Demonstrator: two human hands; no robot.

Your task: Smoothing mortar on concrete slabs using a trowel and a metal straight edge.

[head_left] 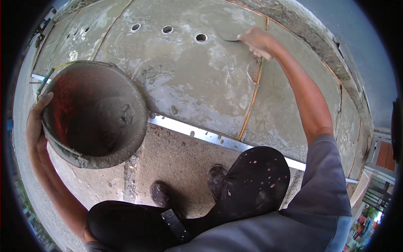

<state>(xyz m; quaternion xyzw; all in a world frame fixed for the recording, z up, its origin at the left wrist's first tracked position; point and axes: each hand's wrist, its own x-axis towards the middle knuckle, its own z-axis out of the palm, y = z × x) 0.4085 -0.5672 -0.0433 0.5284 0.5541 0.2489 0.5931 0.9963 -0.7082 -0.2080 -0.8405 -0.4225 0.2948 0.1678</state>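
My left hand (37, 119) grips the rim of a cement-coated bucket (136, 94) from its left side. The bucket tilts so that its mouth shows; red shows on its inner wall, and wet grey mortar (111, 119) lies inside. Out at the far right, my right hand (259, 42) is closed round a trowel (230, 39), its handle hidden by my slightly blurred fingers. The trowel's thin blade rests at the surface of a wet grey concrete slab (184, 84), to the right of a round hole (201, 38).
Two more round holes (167, 29) lie in a row to the left. A narrow wooden strip (252, 103) divides the slab. A metal straightedge (189, 129) runs along its near edge. My boots (161, 194) stand on rough ground, and a raised kerb (310, 33) borders the far side.
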